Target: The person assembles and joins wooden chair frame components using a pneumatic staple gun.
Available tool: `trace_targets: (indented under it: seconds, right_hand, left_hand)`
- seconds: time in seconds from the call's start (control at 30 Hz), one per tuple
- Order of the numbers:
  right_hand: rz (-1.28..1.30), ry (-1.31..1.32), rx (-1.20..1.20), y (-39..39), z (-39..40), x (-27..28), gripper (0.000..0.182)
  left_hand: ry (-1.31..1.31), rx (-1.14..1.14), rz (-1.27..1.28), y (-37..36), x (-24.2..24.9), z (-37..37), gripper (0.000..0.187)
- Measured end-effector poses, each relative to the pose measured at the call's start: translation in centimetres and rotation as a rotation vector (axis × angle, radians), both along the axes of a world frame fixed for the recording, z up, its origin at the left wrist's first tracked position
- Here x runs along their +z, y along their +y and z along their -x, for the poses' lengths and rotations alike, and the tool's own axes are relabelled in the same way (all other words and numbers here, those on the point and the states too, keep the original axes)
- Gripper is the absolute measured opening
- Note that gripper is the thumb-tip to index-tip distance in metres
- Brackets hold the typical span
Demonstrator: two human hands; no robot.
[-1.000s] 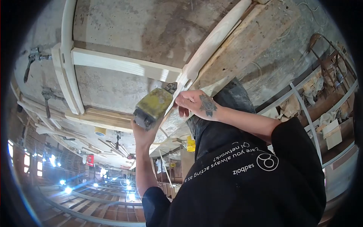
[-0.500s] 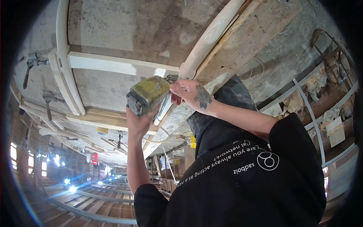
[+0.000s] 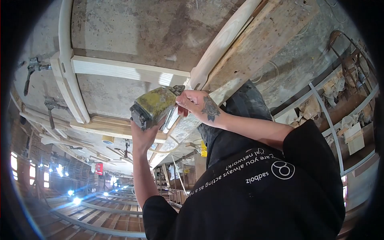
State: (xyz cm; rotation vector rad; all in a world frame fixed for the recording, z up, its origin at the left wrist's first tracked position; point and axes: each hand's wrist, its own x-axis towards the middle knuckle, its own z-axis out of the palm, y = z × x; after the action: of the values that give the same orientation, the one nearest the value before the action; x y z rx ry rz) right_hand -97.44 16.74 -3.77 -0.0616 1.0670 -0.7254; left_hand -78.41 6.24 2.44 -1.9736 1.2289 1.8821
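Observation:
My left hand (image 3: 143, 130) grips a worn yellow power tool (image 3: 154, 105) from below and holds its nose against a pale curved wooden rail (image 3: 224, 40). My right hand (image 3: 197, 105), tattooed on its back, is curled around the rail right beside the tool's nose, with something small and red (image 3: 184, 111) under its fingers. The rail joins a pale wooden crossbar (image 3: 124, 69) of a frame lying on a stained concrete surface (image 3: 152, 28). My black printed shirt (image 3: 260, 192) fills the lower right.
A second curved rail (image 3: 66, 60) closes the frame on the left. Metal clamps (image 3: 30, 70) sit at the far left. A rough plank (image 3: 264, 44) lies beside the rail. Shelving with scraps (image 3: 344, 100) is at the right. Workshop lights (image 3: 74, 198) show at the lower left.
Both hands and the yellow tool have shifted a little to the left along the rail. The right hand has closed in tighter against the tool's nose.

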Motion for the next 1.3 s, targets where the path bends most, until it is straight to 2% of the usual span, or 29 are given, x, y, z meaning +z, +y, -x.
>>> trace_targets:
  seconds: [0.17,0.27,0.5,0.6,0.63,0.73,0.77,0.87,0.9,0.97,1.07,1.3]
  right_hand:
    - [-0.055,-0.007,-0.052,0.9,-1.1,-0.7,0.044]
    - [-0.012,-0.026,0.005,0.3,-0.8,-0.1,0.043]
    - [-0.003,-0.061,0.022,1.0,-0.6,0.0,0.038]
    - [0.005,-0.059,0.079,0.1,0.2,0.6,0.037]
    - [0.021,-0.053,0.122,-0.5,0.3,0.7,0.033]
    - [0.188,-0.074,0.090,-4.4,-0.2,1.3,0.030]
    - [0.250,-0.101,0.161,-6.1,-0.7,1.0,0.053]
    - [0.453,-0.022,0.051,-12.4,-2.7,2.7,0.082]
    - [0.486,0.006,0.076,-14.1,-3.4,3.1,0.089]
    - [0.554,0.074,0.133,-17.2,-4.5,3.4,0.104]
    - [0.524,0.164,0.182,-19.8,-6.3,2.5,0.105]
    - [0.439,0.193,0.186,-21.3,-7.2,1.4,0.089]
  left_hand:
    - [-0.119,-0.091,-0.068,-0.4,0.2,0.5,0.043]
    - [-0.019,-0.062,-0.003,-0.1,0.4,-0.2,0.043]
    - [-0.117,0.049,-0.086,0.5,0.2,-0.4,0.042]
    - [-0.034,-0.232,0.406,0.6,0.8,-1.9,0.046]
    - [-0.138,-0.111,0.426,0.4,1.4,-2.2,0.048]
    - [-0.144,-0.055,0.728,-1.8,1.9,-3.8,0.047]
    - [-0.263,-0.238,0.830,-3.3,2.2,-3.9,0.049]
    - [-0.365,-0.343,1.006,-7.1,1.2,-5.7,0.055]
    - [-0.396,-0.383,1.121,-8.7,0.5,-5.1,0.061]
    - [-0.485,-0.421,1.185,-10.8,-0.7,-5.5,0.063]
    - [-0.522,-0.385,1.158,-12.6,-2.3,-6.9,0.067]
    - [-0.587,-0.481,1.183,-13.7,-3.7,-7.8,0.061]
